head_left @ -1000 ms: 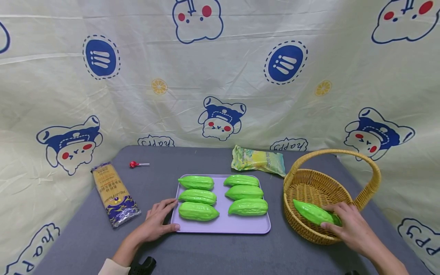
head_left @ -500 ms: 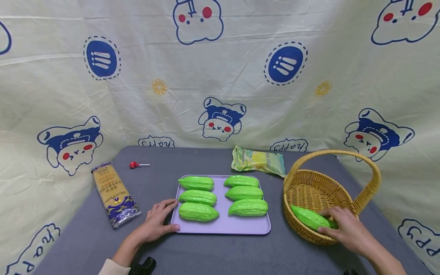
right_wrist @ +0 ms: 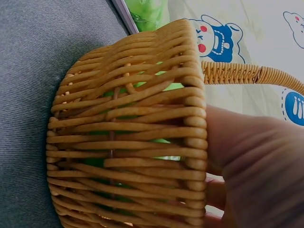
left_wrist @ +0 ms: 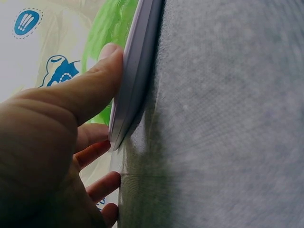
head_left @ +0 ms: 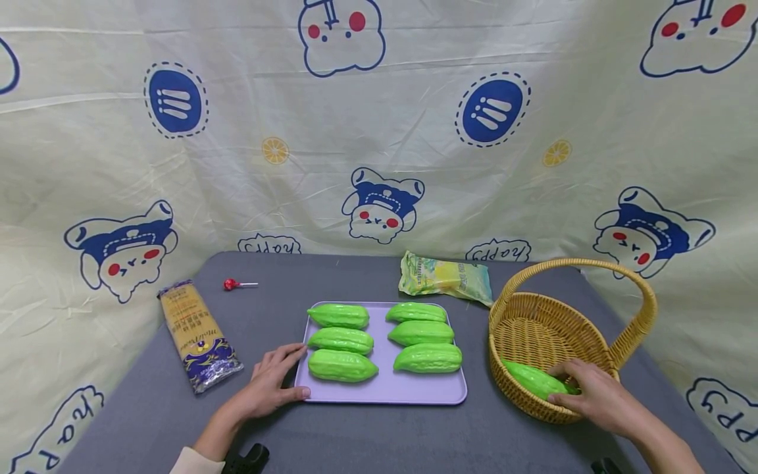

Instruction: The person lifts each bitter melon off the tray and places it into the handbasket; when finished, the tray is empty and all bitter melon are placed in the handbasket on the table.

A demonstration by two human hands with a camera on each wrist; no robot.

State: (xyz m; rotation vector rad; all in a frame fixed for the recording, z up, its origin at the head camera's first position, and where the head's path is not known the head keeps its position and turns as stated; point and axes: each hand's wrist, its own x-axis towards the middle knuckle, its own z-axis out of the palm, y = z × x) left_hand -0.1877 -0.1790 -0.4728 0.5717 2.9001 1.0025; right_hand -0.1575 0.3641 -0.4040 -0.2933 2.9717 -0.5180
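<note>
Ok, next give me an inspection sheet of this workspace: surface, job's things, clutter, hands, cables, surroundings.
Surface: gray tabletop, fabric-like.
Job's things: six green gourds on a purple tray, two columns of three; seventh gourd inside a wicker basket.
Clutter: tan-and-blue packet and red lollipop left of the tray; yellow-green packet beyond it.
Hands: left hand touches the tray's left edge; right hand grips the seventh gourd.
Cables: nothing seen.
Surroundings: white sheet with blue cartoon prints behind the tabletop.

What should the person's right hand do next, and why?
Probably ease open the right hand and let go of the green gourd: it now sits low inside the wicker basket, lower than a second ago, so it seems ready to be released.
</note>
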